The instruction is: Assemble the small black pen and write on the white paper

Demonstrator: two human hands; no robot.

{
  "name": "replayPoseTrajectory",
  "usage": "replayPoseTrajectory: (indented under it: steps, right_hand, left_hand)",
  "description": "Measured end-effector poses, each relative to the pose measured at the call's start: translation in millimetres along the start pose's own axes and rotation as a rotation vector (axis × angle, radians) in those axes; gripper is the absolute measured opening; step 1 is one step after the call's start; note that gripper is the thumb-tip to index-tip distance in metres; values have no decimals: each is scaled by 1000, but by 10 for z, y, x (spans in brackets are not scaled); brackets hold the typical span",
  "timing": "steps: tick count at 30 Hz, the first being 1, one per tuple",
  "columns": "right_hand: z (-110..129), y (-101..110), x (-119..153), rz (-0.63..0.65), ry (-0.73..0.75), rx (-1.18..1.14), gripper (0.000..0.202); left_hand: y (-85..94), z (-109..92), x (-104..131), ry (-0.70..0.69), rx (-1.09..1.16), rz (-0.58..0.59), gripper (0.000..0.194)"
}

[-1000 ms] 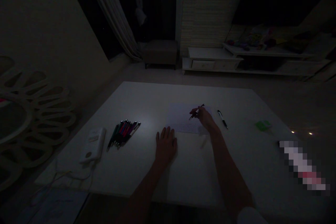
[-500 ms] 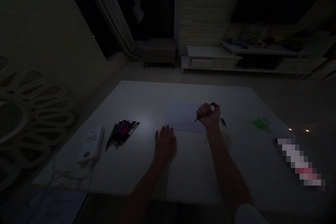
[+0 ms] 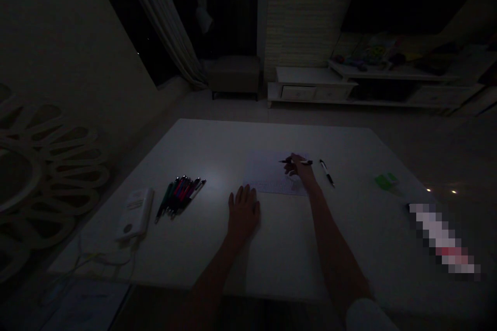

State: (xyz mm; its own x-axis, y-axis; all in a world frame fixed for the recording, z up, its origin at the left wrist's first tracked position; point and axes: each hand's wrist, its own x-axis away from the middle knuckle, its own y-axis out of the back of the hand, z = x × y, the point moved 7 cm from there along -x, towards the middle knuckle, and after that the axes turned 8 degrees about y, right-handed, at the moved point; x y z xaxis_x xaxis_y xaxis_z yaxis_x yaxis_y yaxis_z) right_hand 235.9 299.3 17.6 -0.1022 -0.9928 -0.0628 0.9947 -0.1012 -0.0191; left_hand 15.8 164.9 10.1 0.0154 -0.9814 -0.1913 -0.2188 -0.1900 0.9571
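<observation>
Left hand: the left hand (image 3: 243, 211) lies flat, palm down, on the white worktop (image 3: 217, 248), fingers spread, its grip holding nothing; fingertips just short of the paper's near edge.
Right hand: the right hand (image 3: 298, 168) is farther out, over the paper, its grip closed around a dark pen (image 3: 295, 161) that lies nearly level, tip pointing left.
Paper: a pale sheet of paper (image 3: 269, 175) lies flat near the worktop's middle, under the right hand; whatever is printed on it is too dim to read.
Spare pen: a second pen (image 3: 326, 172) rests on the worktop just right of the right hand, apart from it.
Pen bundle: a cluster of coloured pens (image 3: 180, 196) lies well left of the paper.
White device: a white box (image 3: 135, 213) with a cable sits left of the bundle.
Green item: a small green object (image 3: 386, 181) lies far right.
</observation>
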Motion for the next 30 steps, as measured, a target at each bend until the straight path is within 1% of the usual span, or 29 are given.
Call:
replayPoseTrajectory:
  steps: [2, 3, 6, 8, 10, 13, 16, 26, 30]
  right_hand:
    - [-23, 4, -4, -19, 68, 33, 38]
    - [-54, -10, -1, -13, 76, 36, 37]
    - [-201, -80, 42, 19, 29, 64, 38]
    - [-288, -83, 89, -25, 7, 149, 37]
    - [-330, -79, 133, -75, 26, 225, 32]
    - [-314, -85, 158, -99, 123, 319, 22]
    - [-292, -57, 144, -119, 190, 424, 18]
    - [-358, -57, 103, -87, 168, 578, 18]
    - [-377, -92, 111, -62, 150, 574, 20]
  left_hand:
    - [-5, 2, -4, 3, 1, 8, 46]
    - [-7, 4, -6, 4, 2, 12, 46]
    - [-10, 8, -8, 4, -1, 15, 46]
    - [-8, 8, -6, 3, -4, 10, 46]
    - [-3, 7, -5, 2, -4, 3, 46]
    - [2, 6, -8, 3, 1, -2, 46]
    - [-4, 9, -10, 4, 6, 0, 46]
    - [-23, 5, 2, 4, -6, -1, 46]
    - [-20, 7, 1, 1, -4, 9, 46]
